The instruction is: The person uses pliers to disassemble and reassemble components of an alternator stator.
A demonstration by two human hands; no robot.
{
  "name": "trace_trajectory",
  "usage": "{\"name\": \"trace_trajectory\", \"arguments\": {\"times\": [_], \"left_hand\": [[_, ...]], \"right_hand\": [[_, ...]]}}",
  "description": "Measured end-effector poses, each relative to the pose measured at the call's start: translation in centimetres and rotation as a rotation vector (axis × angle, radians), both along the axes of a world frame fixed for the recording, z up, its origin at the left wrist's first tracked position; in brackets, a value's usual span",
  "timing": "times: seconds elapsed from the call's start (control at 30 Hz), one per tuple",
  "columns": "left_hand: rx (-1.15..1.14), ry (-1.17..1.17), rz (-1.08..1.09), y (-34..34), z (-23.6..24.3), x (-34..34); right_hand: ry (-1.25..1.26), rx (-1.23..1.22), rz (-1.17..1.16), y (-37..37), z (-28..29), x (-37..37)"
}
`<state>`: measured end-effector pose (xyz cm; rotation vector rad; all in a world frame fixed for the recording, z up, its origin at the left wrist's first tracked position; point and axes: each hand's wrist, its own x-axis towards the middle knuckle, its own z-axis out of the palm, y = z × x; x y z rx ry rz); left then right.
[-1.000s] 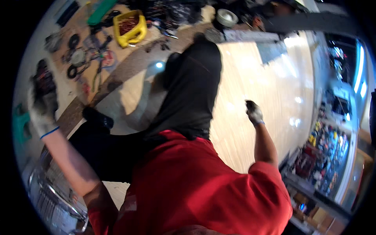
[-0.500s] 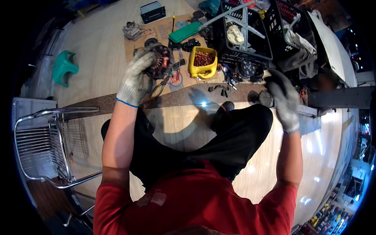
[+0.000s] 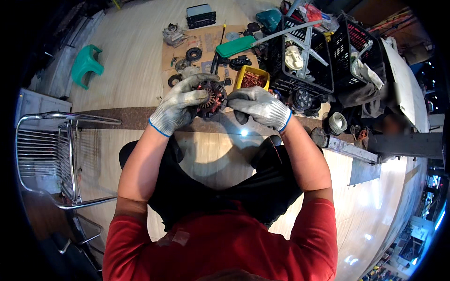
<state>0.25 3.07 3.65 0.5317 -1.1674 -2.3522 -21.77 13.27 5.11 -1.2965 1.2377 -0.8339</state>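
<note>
Copper-wound motor core [image 3: 212, 99]: held up in front of the body, seen over the brown floor strip [image 3: 136, 117], between both hands. Gripped at its left side by the left hand [image 3: 180, 99], with thumb laid across the near face and fingers curled around the upper edge. Met at its right edge by the right hand [image 3: 258, 105], with fingers stretched forward and pressed close together; impossible to make out whether pinching a strand or merely touching the rim. Could twist out of the left hand under a sharp sideways pull, being round and apparently gripped from one side only. Could then drop onto the floor and suffer dents or bent edges. Might also snag glove fabric on exposed copper, leading to a sudden jerk or a jab through the knit. Could scatter copper pieces [image 3: 253, 79] by knocking the yellow container [image 3: 239, 77], just beyond the right hand in this view.
</note>
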Motion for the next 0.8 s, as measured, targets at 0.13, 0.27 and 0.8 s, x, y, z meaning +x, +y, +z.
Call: {"name": "trace_trajectory", "arguments": {"times": [0.13, 0.27, 0.8], "left_hand": [[-0.025, -0.065, 0.002, 0.1, -0.5, 0.4], [-0.130, -0.234, 0.030, 0.5, 0.8, -0.8], [0.177, -0.013, 0.588, -1.5, -2.9, -1.5]], "right_hand": [[0.431, -0.152, 0.047, 0.3, 1.0, -0.6], [0.537, -0.458, 0.067, 1.1, -0.3, -1.6], [1.003, -0.432, 0.067, 2.8, -1.8, 2.2]]}}
